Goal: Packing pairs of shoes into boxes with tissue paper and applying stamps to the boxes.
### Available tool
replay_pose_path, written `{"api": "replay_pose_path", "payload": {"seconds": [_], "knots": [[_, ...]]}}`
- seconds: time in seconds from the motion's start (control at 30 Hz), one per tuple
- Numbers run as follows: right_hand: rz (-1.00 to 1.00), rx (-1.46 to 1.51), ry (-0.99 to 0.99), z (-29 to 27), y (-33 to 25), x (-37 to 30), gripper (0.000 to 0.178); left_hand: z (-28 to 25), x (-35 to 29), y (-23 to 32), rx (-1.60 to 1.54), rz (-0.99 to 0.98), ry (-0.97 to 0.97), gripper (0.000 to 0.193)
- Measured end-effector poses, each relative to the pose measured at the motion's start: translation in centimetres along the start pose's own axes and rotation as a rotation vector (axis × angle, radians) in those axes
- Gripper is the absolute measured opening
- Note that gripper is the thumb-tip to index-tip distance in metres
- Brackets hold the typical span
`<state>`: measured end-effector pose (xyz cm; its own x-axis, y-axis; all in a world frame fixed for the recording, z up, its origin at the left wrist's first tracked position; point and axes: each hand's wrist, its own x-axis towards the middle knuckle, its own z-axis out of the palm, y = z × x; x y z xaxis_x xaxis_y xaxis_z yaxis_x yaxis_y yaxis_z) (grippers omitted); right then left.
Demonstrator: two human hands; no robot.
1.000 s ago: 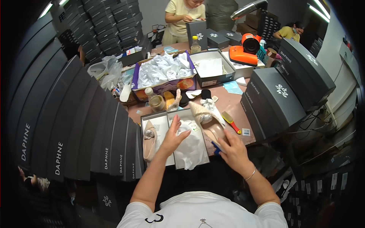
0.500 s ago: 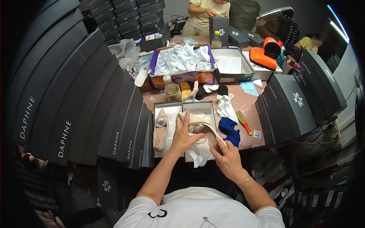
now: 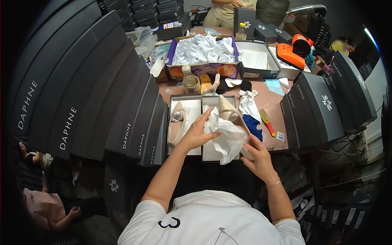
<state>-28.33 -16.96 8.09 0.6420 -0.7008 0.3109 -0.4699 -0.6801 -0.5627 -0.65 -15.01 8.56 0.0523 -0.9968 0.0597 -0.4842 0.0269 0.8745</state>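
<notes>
In my right hand (image 3: 259,161) is the heel end of a beige pointed shoe (image 3: 227,107) with a strap. Its toe points away from me, over the right half of an open shoe box (image 3: 207,157). White tissue paper (image 3: 229,141) hangs in front of the shoe and hides much of its middle. The thumb and fingers of my left hand (image 3: 200,130) close on the left edge of that tissue. A matching beige shoe (image 3: 177,124) lies in the left half of the box, beside white printed paper.
Tall stacks of dark shoe boxes stand left (image 3: 87,90) and right (image 3: 312,108). Beyond the open box are a glass jar (image 3: 191,84) and a purple carton (image 3: 204,70) of crumpled tissue. A brush (image 3: 267,122) and blue cloth (image 3: 253,127) lie right. Another person (image 3: 228,12) stands across the table.
My left hand has gone from the shoe's front to the tissue paper, which now spreads wider. The shoe's toe has swung away from me. The view has shifted slightly.
</notes>
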Motion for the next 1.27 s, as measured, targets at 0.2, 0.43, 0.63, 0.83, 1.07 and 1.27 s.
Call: {"api": "replay_pose_path", "payload": {"seconds": [0.2, 0.43, 0.63, 0.83, 1.07, 1.27], "knots": [[0.113, 0.219, 0.054, 0.5, -0.2, -1.8, 0.052, 0.7, 1.7, 0.9, 0.236, 0.258, 0.365, 0.033], [0.204, 1.223, 0.061, -11.3, -4.6, -5.3, 0.059, -3.0, 6.7, 7.7, 0.454, 0.472, 0.636, 0.021], [0.399, 1.320, -0.128, -9.9, -5.7, -5.2, 0.059, -1.2, 3.9, 11.6, -0.266, 0.264, 0.224, 0.029], [0.597, 1.767, 0.115, -1.5, -1.3, -1.4, 0.059, -1.7, 2.2, 8.3, -0.040, 0.217, 0.240, 0.030], [0.547, 2.114, -0.019, 0.2, 0.9, -3.6, 0.063, 0.5, 2.7, 6.8, -0.037, 0.194, 0.169, 0.022], [0.480, 1.868, -0.134, -1.0, 0.9, -2.4, 0.089, 2.6, 0.7, 7.6, 0.060, 0.378, 0.220, 0.023]]}}
